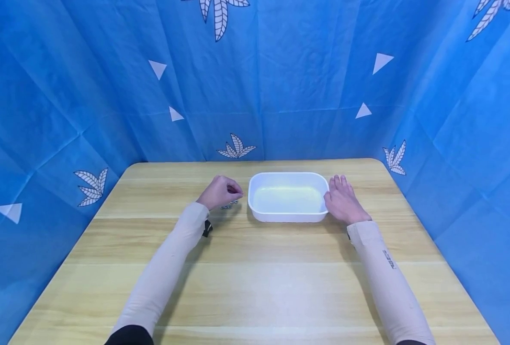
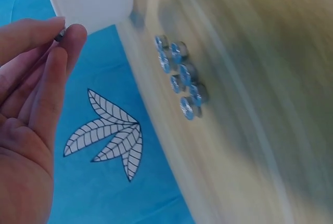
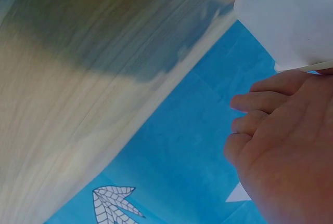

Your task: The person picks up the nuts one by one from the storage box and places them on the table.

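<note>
My left hand (image 1: 222, 192) is left of a white plastic basin (image 1: 290, 217), near its rim. Between thumb and fingertips it pinches a small dark metallic piece (image 2: 60, 35), mostly covered by the fingers. Below that hand, several small round silvery metal pieces (image 2: 187, 74) stand grouped on the wooden table (image 1: 255, 287). My right hand (image 1: 345, 201) rests at the basin's right rim, its thumb side overlapping the edge. Its other fingers extend loosely outside the basin, as the right wrist view (image 3: 291, 130) shows of the hand from the palm side.
A blue curtain (image 1: 298, 129) with white leaf and triangle prints surrounds the table at the back and both sides. The basin stands near the table's far edge. A small black object (image 1: 207, 228) shows beneath the left wrist.
</note>
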The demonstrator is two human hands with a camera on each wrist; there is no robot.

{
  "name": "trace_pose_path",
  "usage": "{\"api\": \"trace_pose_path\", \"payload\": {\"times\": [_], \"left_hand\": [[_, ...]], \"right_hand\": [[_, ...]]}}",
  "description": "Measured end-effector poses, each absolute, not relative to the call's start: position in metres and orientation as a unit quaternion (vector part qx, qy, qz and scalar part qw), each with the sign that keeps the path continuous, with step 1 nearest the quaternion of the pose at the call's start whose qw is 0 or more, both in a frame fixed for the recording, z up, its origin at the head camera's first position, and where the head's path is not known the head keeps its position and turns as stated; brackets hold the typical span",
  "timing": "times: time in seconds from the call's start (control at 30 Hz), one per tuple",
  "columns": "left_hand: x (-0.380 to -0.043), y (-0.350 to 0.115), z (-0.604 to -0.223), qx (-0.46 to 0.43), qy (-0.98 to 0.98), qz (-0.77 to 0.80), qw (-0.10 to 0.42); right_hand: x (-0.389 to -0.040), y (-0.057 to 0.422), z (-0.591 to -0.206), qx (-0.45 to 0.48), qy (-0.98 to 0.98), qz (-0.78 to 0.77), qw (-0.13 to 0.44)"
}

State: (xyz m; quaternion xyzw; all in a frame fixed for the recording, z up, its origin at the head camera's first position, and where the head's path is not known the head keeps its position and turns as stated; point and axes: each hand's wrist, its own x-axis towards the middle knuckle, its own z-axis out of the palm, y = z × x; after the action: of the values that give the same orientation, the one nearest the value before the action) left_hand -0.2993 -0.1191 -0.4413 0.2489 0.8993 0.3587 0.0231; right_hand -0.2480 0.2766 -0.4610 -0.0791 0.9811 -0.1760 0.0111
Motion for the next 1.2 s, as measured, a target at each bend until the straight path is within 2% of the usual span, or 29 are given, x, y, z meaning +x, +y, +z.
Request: {"api": "trace_pose_path", "payload": {"times": [0.57, 0.73, 1.2], "left_hand": [[-0.302, -0.133, -0.458, 0.224, 0.926, 0.304, 0.031], [-0.301, -0.137, -0.463, 0.211, 0.932, 0.291, 0.048], [-0.303, -0.138, -0.472, 0.219, 0.939, 0.260, 0.060]], "right_hand": [[-0.248, 0.276, -0.459, -0.081, 0.981, -0.177, 0.008], [-0.247, 0.275, -0.458, -0.081, 0.981, -0.174, 0.003], [-0.247, 0.276, -0.457, -0.079, 0.981, -0.176, 0.008]]}}
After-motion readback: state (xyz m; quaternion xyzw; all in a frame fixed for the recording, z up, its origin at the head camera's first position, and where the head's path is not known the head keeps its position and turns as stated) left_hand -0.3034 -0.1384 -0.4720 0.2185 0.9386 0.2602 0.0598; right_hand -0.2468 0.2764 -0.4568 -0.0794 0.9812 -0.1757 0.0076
